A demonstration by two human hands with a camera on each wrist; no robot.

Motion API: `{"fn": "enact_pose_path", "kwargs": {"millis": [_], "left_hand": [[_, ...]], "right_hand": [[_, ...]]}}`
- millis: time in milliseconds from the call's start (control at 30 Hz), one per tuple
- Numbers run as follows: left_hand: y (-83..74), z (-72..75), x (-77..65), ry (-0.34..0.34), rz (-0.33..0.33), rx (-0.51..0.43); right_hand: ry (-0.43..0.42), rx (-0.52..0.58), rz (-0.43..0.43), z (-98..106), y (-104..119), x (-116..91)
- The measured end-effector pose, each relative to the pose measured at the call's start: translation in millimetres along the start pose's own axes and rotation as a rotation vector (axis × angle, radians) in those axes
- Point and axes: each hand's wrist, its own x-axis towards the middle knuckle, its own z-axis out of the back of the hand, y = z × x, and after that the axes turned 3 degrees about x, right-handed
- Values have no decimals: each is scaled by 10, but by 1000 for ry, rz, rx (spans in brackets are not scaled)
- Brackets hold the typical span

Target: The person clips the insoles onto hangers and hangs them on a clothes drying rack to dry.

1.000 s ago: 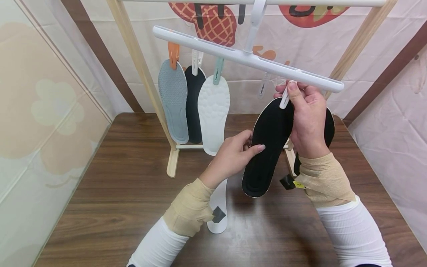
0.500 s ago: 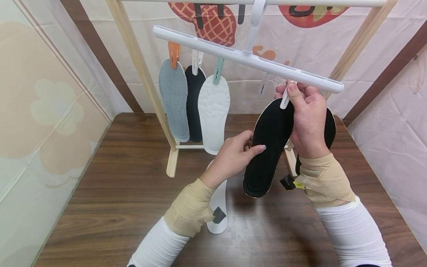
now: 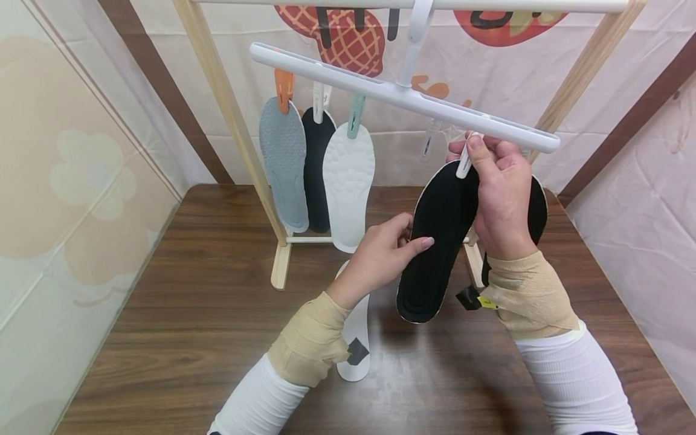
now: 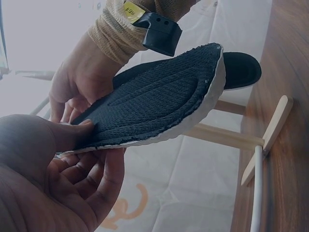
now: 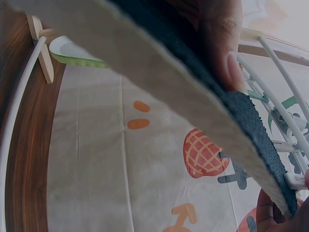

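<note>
A black insole point(image 3: 440, 235) hangs tilted from a white clip point(image 3: 464, 163) on the right half of the white hanger point(image 3: 402, 93). My left hand point(image 3: 383, 251) pinches its left edge, thumb on the black face and fingers behind. At the top, my right hand point(image 3: 500, 181) pinches the clip, its thumb over the clip's upper end. The left wrist view shows the insole's pale underside edge point(image 4: 207, 111) and my left thumb pressing the black side. Behind my right wrist, another black insole point(image 3: 538, 208) is partly hidden.
On the hanger's left half, clips hold a grey insole point(image 3: 283, 163), a black insole point(image 3: 318, 175) and a white insole point(image 3: 348, 181). One more white insole point(image 3: 356, 320) lies beneath my left forearm. A wooden rack point(image 3: 228, 115) stands on the brown table point(image 3: 217, 338).
Both hands stay almost still, holding the black insole and its clip. The insoles hanging at the left sway very slightly.
</note>
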Motion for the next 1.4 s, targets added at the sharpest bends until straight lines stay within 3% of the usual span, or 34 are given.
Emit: {"fn": "enact_pose_path", "kwargs": {"millis": [933,1200,1400], "left_hand": [[7,-11,-15,2,3,-1],[14,-16,-8,2,-3,-3],[14,-13,-4,10,3,-7]], "right_hand": [[-9,-43,-14,14,-21,1],[3,-120,18,13,-9,16],[5,-96,0,12,-14,22]]}}
